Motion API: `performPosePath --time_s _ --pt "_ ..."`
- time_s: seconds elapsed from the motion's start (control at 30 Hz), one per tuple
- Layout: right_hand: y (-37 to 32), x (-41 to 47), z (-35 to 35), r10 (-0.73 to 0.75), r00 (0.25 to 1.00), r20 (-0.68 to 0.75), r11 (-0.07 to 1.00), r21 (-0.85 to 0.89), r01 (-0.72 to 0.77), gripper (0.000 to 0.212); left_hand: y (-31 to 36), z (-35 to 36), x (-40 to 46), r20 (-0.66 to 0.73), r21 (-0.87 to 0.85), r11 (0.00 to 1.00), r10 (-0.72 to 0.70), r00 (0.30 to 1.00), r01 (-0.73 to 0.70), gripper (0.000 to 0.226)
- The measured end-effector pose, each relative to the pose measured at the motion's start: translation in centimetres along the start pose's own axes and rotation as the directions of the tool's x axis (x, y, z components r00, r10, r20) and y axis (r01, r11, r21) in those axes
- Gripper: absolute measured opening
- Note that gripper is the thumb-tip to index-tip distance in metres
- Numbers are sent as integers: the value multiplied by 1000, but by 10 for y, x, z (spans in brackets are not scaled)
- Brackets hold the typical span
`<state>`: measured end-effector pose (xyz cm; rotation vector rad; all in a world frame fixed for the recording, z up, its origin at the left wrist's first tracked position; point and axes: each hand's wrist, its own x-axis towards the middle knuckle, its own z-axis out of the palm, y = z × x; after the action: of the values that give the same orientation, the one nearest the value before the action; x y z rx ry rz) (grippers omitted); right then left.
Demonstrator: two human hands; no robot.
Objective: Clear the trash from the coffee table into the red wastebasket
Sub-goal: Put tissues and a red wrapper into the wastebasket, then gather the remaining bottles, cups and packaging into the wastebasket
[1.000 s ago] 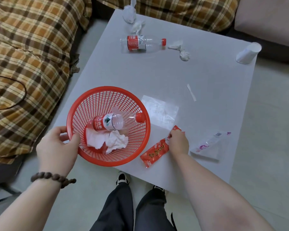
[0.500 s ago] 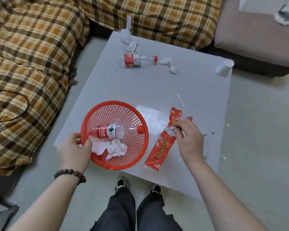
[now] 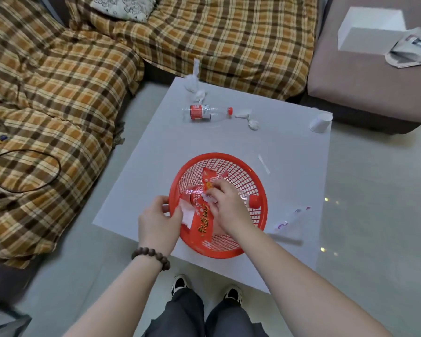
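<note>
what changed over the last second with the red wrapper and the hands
The right hand lifted the long red snack wrapper off the white coffee table and carried it leftward over the red mesh wastebasket. The left hand still grips the rim; the far plastic bottle stayed put.

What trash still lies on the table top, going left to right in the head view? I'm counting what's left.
Plastic bottle → crumpled tissues → small paper strip → clear wrapper → paper cup.

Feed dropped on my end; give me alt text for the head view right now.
The right hand lowers a red snack wrapper into the red wastebasket, steadied by the left hand. A bottle, tissues and a cup remain on the table.
</note>
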<state>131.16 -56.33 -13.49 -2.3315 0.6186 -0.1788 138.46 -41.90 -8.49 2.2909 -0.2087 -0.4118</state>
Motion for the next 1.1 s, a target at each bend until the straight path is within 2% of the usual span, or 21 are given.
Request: performPosePath --time_s 0.13,0.27,0.37,0.43,0.5,0.57,0.63,0.7,0.77,0.83,0.9,1.03,1.1 --pt "8 1 10 -1 980 199 994 -104 23 35 0 6 -7 4 16 1000 16 1000 -16 9" --pt "11 -8 3 -23 970 242 989 -137 58 39 -2 12 -9 5 36 999 0 1000 0 8" --pt "19 -22 -15 -28 989 144 995 -89 41 41 -2 17 -7 3 59 998 -6 1000 6 10" --pt "35 -34 -30 2 1000 16 999 -50 -1 42 -2 22 -4 1 77 997 -10 1000 10 10" --pt "65 -47 -43 80 986 -146 996 -36 -86 40 -1 26 -1 4 100 995 -14 1000 13 10" --pt "105 -60 -51 193 957 -215 975 -70 -212 41 -2 32 1 5 108 994 -28 1000 27 10" --pt "148 -69 -52 332 928 -170 927 -121 -354 52 -3 37 3 -1 121 992 -40 999 40 11" --pt "186 -74 -44 448 891 -71 867 -212 -452 71 -6 43 6 -19 141 989 -52 998 54 13" --pt "215 -77 -32 501 864 56 822 -344 -454 87 -11 47 9 -47 149 987 -53 997 59 14" --pt "236 -77 -18 536 827 166 794 -430 -429 94 -17 51 9 -58 158 985 -58 997 67 12" --pt "247 -77 -7 575 794 198 769 -460 -443 89 -22 54 8 -47 168 983 -66 997 73 11" --pt "253 -77 11 567 820 81 745 -474 -469 32 -28 59 5 -41 153 981 -112 993 117 11" --pt "256 -79 12 556 830 38 760 -426 -490 23 -28 61 3 -39 144 981 -125 991 130 11"
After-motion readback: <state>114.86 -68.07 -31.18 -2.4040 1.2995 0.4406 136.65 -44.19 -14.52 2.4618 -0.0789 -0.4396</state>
